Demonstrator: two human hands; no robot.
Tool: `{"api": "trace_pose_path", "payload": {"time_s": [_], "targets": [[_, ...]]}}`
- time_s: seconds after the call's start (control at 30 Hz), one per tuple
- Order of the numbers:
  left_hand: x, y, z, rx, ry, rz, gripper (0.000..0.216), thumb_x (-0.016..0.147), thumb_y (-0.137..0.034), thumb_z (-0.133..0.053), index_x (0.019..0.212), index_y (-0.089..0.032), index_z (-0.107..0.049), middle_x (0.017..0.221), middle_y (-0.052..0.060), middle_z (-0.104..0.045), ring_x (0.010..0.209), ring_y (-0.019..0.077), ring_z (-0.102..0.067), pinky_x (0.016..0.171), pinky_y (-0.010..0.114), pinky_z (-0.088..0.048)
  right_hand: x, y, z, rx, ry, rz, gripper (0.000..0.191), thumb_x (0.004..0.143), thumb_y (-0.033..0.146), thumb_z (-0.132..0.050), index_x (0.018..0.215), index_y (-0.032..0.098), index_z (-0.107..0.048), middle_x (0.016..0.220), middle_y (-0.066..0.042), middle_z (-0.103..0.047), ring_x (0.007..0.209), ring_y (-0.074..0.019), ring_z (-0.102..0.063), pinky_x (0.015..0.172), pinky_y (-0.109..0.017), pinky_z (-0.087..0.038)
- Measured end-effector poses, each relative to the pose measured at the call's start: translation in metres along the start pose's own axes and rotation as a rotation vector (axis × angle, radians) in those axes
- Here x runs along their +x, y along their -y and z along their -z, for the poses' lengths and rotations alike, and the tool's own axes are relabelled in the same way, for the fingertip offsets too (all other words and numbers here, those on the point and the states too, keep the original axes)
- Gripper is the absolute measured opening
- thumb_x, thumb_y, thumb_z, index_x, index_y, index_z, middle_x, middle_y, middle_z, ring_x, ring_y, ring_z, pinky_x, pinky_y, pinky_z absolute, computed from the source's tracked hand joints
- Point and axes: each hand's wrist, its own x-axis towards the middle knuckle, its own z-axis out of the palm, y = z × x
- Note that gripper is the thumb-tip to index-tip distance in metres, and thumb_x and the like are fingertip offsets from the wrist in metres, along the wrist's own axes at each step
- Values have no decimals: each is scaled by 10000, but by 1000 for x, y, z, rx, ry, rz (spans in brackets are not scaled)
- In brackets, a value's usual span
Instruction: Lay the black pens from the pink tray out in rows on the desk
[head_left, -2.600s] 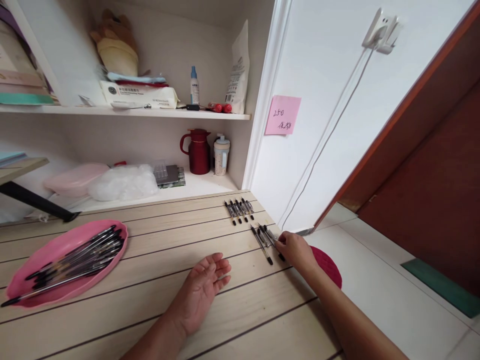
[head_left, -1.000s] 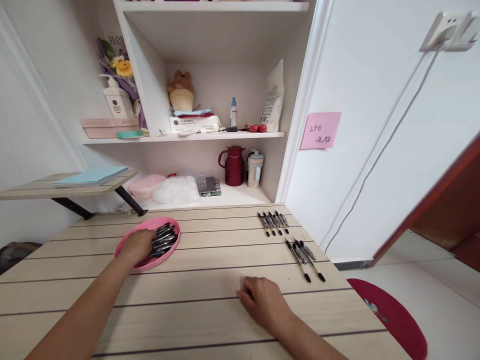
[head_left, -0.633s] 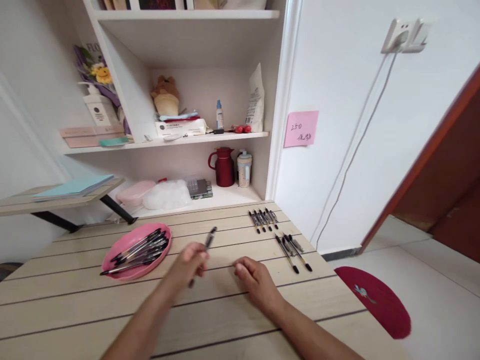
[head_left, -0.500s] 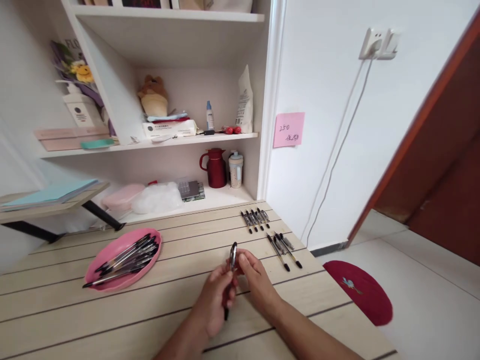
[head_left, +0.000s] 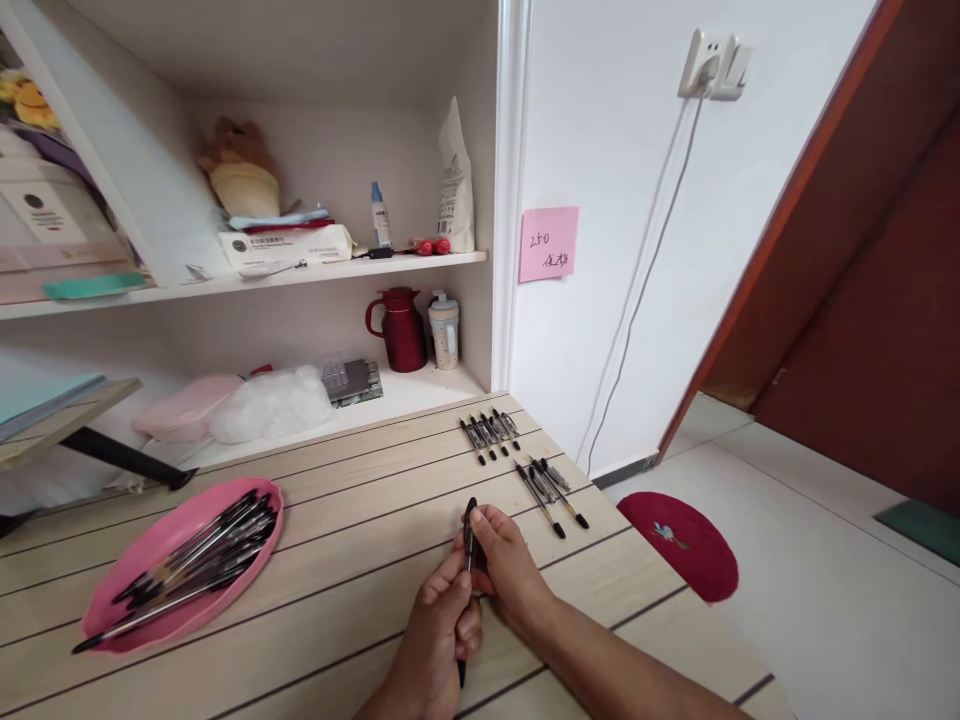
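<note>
Both hands hold one black pen (head_left: 470, 545) upright above the wooden table. My left hand (head_left: 441, 622) is closed around its lower barrel, and the black lower end shows below the fist. My right hand (head_left: 508, 568) pinches the pen's upper part with thumb and fingers; some of those fingers are hidden. To the right of the hands lies a small group of pens (head_left: 541, 485) side by side. Behind that group, several more pens (head_left: 480, 440) form a neat row. On the left, a pink oval tray (head_left: 276, 503) carries a pile of black pens (head_left: 196, 556).
A white shelf (head_left: 420, 268) stands at the table's back, with a red jug (head_left: 403, 330) and a pale cup (head_left: 444, 332). A pink note (head_left: 549, 245) is stuck to the wall. A red round seat (head_left: 682, 550) is beside the table's right edge.
The view has swung to the right, so the shelf and tray sit further left. My right thumb has moved onto the pen's upper part, and its lit face has turned away.
</note>
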Motion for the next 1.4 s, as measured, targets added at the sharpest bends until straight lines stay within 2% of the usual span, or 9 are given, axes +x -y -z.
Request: {"api": "trace_pose_path", "payload": {"time_s": [0.1,0.2,0.33,0.4,0.5,0.6,0.73,0.87,1.4], "targets": [[0,2,1,-1,-8,6,445,625,-315,-673,1031,-197,-534,569,-61,-440,367,0,-240,365,159,-124,0,1,0,-4,22,-11,355,687,509,-545,702,179,-415,583,33,-550,323,-14,-328,281,-125,-166],[1,2,2,59,71,-17,350,683,-331,-618,988,-170,-557,609,-30,-504,352,-2,-240,357,168,-139,1,5,0,-49,38,31,343,706,509,-522,714,176,-441,595,24,-553,335,-23,-334,280,-132,-171],[0,0,2,120,122,-46,337,696,-334,-599,983,-162,-561,755,32,-587,357,3,-286,348,180,-152,14,25,15,-127,-189,284,335,693,499,-536,728,169,-486,645,8,-551,467,-65,-482,390,-164,-336],[-1,0,3,125,116,-42,372,694,-332,-600,1024,-169,-544,776,40,-596,363,8,-297,350,183,-161,25,39,32,-192,-309,355,358,664,509,-547,780,172,-514,645,13,-548,472,-87,-504,418,-193,-351],[-1,-1,4,110,112,-42,377,709,-336,-581,1043,-168,-534,767,37,-592,373,15,-305,356,187,-170,36,58,60,-489,-382,396,350,658,456,-545,826,150,-576,614,3,-564,498,-118,-510,473,-233,-359],[-1,-1,5,92,101,-38,378,711,-342,-576,1045,-170,-532,748,29,-585,377,18,-303,357,187,-163,36,66,74,-944,-408,408,237,684,339,-508,771,148,-619,616,-13,-591,551,-137,-511,528,-249,-347],[-1,-1,6,91,127,-21,364,722,-334,-567,1044,-168,-530,739,24,-580,378,18,-305,360,186,-164,32,61,71,-1444,-406,326,155,699,220,-482,710,158,-623,659,-43,-617,652,-157,-542,589,-247,-332],[0,0,6,84,148,-13,358,725,-320,-566,1044,-161,-531,730,21,-575,375,15,-300,360,185,-159,32,53,66,-1696,-381,231,115,716,185,-493,683,152,-598,742,-80,-626,736,-172,-554,624,-249,-323],[0,-1,8,78,162,17,363,711,-315,-582,1039,-166,-541,718,20,-581,378,18,-319,362,182,-168,26,55,64,-1781,-421,191,164,789,271,-454,730,167,-566,785,-77,-604,754,-172,-562,592,-258,-310]]}}
